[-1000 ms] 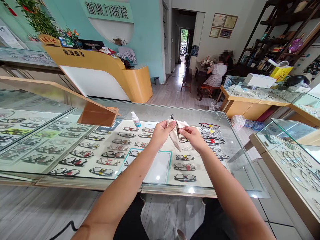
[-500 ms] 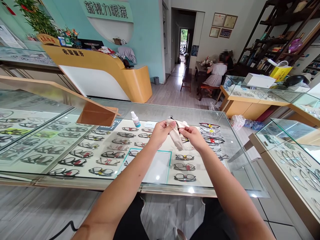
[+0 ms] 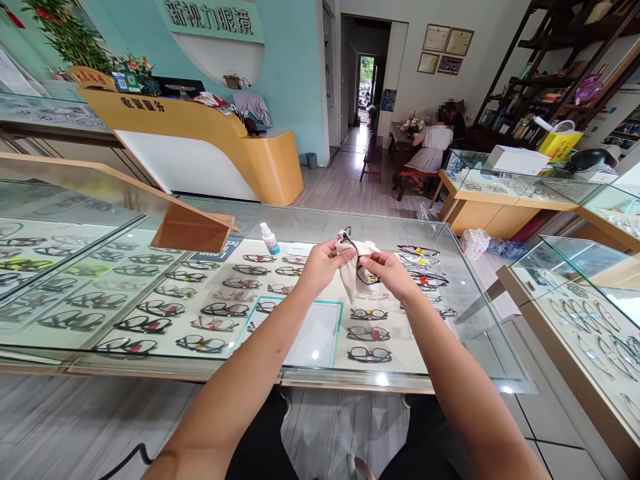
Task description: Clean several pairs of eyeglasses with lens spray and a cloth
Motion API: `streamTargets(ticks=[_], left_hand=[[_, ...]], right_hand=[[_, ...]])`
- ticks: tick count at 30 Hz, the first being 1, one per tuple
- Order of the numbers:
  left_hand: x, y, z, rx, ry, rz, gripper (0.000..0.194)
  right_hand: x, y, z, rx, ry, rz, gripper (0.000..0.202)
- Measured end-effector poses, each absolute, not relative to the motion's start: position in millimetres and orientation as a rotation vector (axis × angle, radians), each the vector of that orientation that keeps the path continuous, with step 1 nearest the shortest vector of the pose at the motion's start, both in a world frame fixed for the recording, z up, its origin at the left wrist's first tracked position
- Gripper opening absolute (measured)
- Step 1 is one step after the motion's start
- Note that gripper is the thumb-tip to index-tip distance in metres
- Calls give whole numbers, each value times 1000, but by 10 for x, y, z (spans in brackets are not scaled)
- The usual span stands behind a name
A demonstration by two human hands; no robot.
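Above the glass counter, a pale cleaning cloth [image 3: 349, 283] hangs in folds between my hands. My left hand [image 3: 325, 265] pinches it, thumb on top. A dark-framed pair of eyeglasses [image 3: 349, 237] is partly wrapped in the cloth, one thin temple rising past my left thumb. My right hand [image 3: 387, 270] is closed at the frame and the cloth's right side, with a dark rim showing under its fingers. Folds and fingers cover much of the glasses. A white spray bottle [image 3: 269, 239] stands on the counter, left of my hands.
Rows of eyeglasses [image 3: 225, 309] lie inside the glass display counter [image 3: 310, 381] below my hands. A tilted wooden-framed panel [image 3: 193, 230] rises at left. Another glass case [image 3: 580, 313] stands at right. Farther back are a yellow reception desk [image 3: 270, 160] and a seated person [image 3: 434, 143].
The cloth has shifted and spread between my hands. The dark temple and a rim of the eyeglasses now show more. Both hands stay in nearly the same place.
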State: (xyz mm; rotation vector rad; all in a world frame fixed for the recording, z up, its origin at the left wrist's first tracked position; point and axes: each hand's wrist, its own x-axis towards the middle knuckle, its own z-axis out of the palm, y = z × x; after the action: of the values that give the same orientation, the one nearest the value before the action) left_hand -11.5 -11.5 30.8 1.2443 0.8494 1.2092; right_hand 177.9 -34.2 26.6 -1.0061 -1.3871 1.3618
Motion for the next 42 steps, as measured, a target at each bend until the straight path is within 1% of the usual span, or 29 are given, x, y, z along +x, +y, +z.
streamTargets(ticks=[5,11,12,14,17,18,19,20,23,25,27,29,32,34,37,39,42], left_hand=[[-143,-91,299,1164,795,1177,65],[-283,47,270,1054,968,1305,71],[-326,79,256,1072,1025,1317,68],[-403,129,218,1194,1182,1297,57],[-454,132,165,1528,1448,1261,37],[-450,111,162,1653,1495,1292,36],[-438,81,169,1775,1504,1349,40],[-422,46,188,1898,1473,1418,48],[-368,-66,283,2285,1226,1515,70],[-337,-122,337,2506,1097,1448,76],[-306,-156,356,2652,1041,1339,77],[-273,-173,340,2734,1009,1232,72],[-226,-180,292,2777,918,1103,55],[-202,-182,272,2753,864,1061,45],[-175,-198,281,2712,845,1060,37],[-164,-219,305,2709,878,1100,34],[-168,-242,338,2693,1021,1210,34]], right_hand=[[1781,-350,295,-1012,-1370,1332,57],[1854,-336,311,-1007,-1354,1284,50],[1880,-331,315,-1006,-1343,1276,49],[1935,-320,321,-991,-1336,1271,46],[2000,-302,314,-976,-1359,1286,42],[2014,-297,310,-977,-1368,1291,41],[2025,-292,306,-977,-1374,1295,41],[2033,-287,304,-978,-1378,1298,40],[2058,-278,310,-994,-1404,1304,40],[2084,-281,325,-1030,-1431,1306,40],[2112,-293,347,-1086,-1472,1310,41],[2133,-313,373,-1140,-1526,1317,42],[2133,-347,406,-1152,-1592,1330,44],[2115,-360,419,-1129,-1622,1325,44],[2078,-368,434,-1109,-1655,1276,45],[2065,-376,451,-1108,-1682,1169,44],[2073,-414,494,-1095,-1736,869,30]])
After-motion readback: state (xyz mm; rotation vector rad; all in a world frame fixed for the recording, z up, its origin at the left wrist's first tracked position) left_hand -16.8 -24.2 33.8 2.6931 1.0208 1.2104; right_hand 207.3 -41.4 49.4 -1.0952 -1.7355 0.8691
